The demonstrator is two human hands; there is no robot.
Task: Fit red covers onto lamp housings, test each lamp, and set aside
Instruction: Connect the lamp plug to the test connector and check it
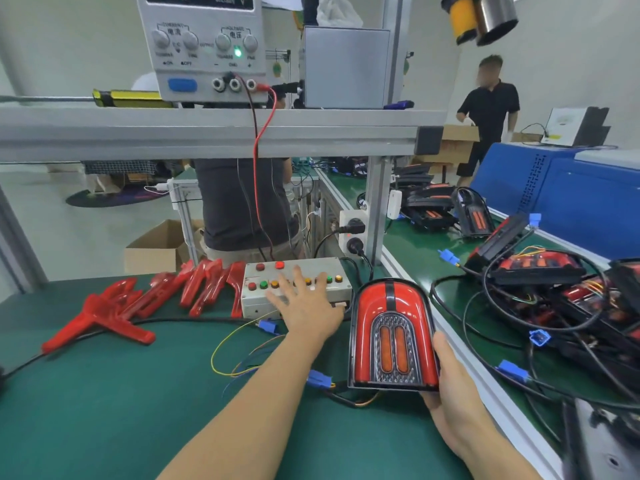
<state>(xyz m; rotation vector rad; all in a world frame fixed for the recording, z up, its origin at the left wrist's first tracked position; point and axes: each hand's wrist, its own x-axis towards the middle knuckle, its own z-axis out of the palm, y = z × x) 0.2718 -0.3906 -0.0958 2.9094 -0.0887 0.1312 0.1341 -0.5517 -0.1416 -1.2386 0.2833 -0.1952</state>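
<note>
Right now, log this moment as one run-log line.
stage: testing | left hand: fingers spread over button box | right hand: holds covered lamp | spare red covers: left of box

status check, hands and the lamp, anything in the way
Left hand open, fingers spread over the button box. Right hand grips the covered lamp at its lower right edge. Loose wires on the mat, nothing blocking.
</note>
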